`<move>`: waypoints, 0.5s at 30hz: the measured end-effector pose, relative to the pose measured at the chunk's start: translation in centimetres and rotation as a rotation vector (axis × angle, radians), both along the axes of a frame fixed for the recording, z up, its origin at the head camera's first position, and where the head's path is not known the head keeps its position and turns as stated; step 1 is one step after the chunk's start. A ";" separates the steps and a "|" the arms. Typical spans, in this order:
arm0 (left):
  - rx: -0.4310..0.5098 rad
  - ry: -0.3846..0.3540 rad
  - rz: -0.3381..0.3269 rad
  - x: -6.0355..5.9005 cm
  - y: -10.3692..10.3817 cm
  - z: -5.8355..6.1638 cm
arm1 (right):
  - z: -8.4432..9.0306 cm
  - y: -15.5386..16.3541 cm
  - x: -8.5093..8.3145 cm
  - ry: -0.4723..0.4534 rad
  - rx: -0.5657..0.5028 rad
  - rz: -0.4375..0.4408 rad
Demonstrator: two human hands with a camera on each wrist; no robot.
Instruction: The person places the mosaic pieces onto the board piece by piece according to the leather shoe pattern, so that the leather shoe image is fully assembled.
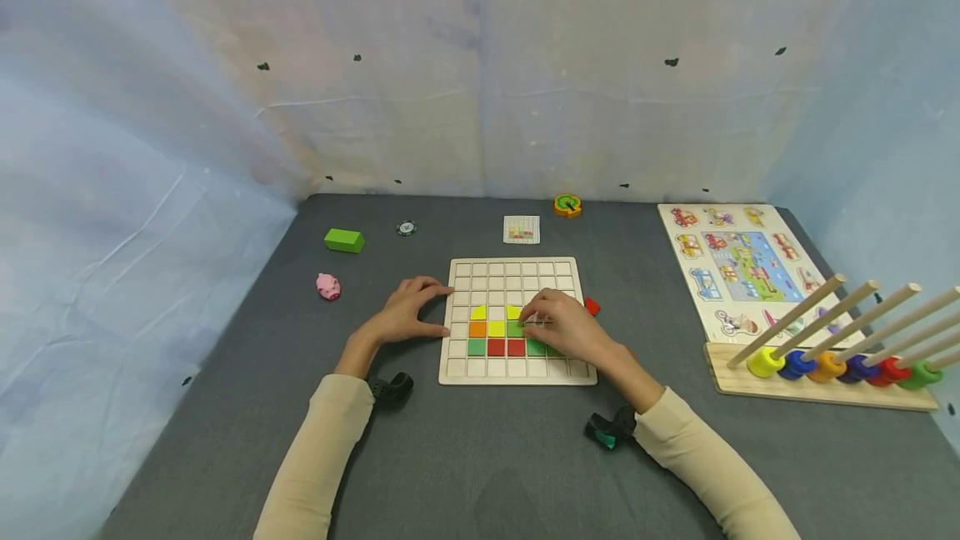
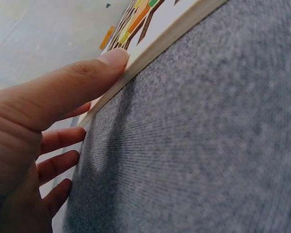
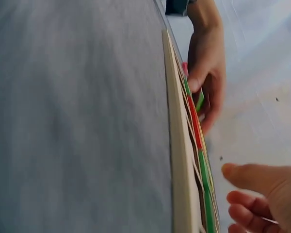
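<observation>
A wooden grid board [image 1: 510,369] lies flat with several yellow, orange, red and green tiles in its squares. My left hand [image 1: 408,308] rests at the board's left side, thumb and a fingertip touching the edge; in the left wrist view its thumb [image 2: 87,80] lies against the rim and the other fingers are spread. Over the right half of the board is my right hand [image 1: 566,323], its bent fingers and thumb right at a green tile [image 1: 514,329]. I cannot tell whether they pinch it. A red piece [image 1: 592,306] lies just past the board's right edge.
A small pattern card [image 1: 521,229] lies behind the board, with a green-and-orange toy [image 1: 567,205] beside it. At left are a green block [image 1: 344,240], a round chip [image 1: 407,227] and a pink pig [image 1: 327,286]. A picture puzzle [image 1: 705,307] and a peg stand [image 1: 825,391] occupy the right.
</observation>
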State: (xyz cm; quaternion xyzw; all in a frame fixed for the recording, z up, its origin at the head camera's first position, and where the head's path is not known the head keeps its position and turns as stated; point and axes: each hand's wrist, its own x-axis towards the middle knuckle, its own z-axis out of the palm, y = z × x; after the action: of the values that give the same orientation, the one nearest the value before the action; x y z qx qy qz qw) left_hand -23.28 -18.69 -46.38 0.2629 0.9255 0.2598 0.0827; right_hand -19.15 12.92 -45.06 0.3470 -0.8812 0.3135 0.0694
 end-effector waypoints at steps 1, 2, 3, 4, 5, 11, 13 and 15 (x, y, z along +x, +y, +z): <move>0.002 -0.001 0.000 0.0 0.0 0.0 | 0.1 0.4 0.0 -0.006 -0.014 -0.002; 0.001 -0.001 -0.001 0.0 0.0 0.0 | 0.2 0.9 0.0 -0.015 -0.025 -0.005; -0.001 -0.002 0.001 0.0 0.0 0.0 | 0.3 1.4 0.0 -0.022 -0.032 -0.009; -0.002 -0.002 0.001 0.0 0.0 0.0 | 0.4 1.9 0.0 -0.025 -0.033 -0.013; -0.002 -0.003 0.002 0.0 0.0 0.0 | 0.6 2.4 0.1 -0.033 -0.032 -0.015; 0.001 0.001 0.003 0.0 0.1 0.1 | 1.5 5.9 0.5 -0.076 0.012 -0.024; -0.002 0.003 0.003 0.0 0.1 0.1 | 1.7 7.1 0.9 -0.102 0.036 -0.030; -0.003 0.004 0.002 0.0 0.0 0.0 | 1.8 8.1 1.2 -0.140 0.068 -0.040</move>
State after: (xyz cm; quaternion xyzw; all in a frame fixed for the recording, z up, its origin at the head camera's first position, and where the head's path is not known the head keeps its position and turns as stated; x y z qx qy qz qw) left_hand -23.29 -18.65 -46.34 0.2624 0.9262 0.2582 0.0809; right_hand -17.91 21.06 -43.25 0.3089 -0.9008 0.3052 0.0021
